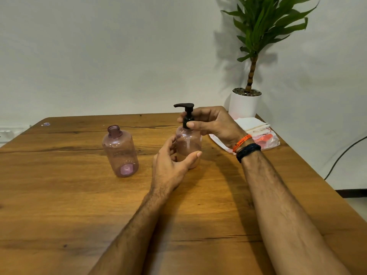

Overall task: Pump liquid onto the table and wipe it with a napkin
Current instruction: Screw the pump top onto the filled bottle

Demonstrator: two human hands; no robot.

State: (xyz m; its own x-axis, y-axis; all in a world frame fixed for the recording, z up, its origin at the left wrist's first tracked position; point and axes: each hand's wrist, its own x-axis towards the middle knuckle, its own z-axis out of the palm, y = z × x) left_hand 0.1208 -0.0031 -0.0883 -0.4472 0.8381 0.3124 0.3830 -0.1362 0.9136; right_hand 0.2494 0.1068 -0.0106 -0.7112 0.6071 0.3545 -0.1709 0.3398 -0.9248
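Now, pump bottle (188,144): upright on the wooden counter (79,205), long axis vertical, near the middle; its black pump head (184,106) sits on top with the spout pointing left.
Left hand (170,161): its grip curves around the lower body of the pump bottle, thumb across the front, fingers behind the near-left side; the curl is wide and fairly loose.
Left arm: reaches in from the bottom edge, slanting up and to the right.
Right hand (213,124): its grip pinches the black collar under the pump head between thumb and fingertips, palm turned left.
Right arm: comes from the lower right, with orange and dark bands (245,145) at the wrist.
Second bottle (120,151): uncapped, upright, well left of the pump bottle.
Napkins (252,124): a white stack on a plastic packet (268,140), behind the right wrist, beside a potted plant (246,100).
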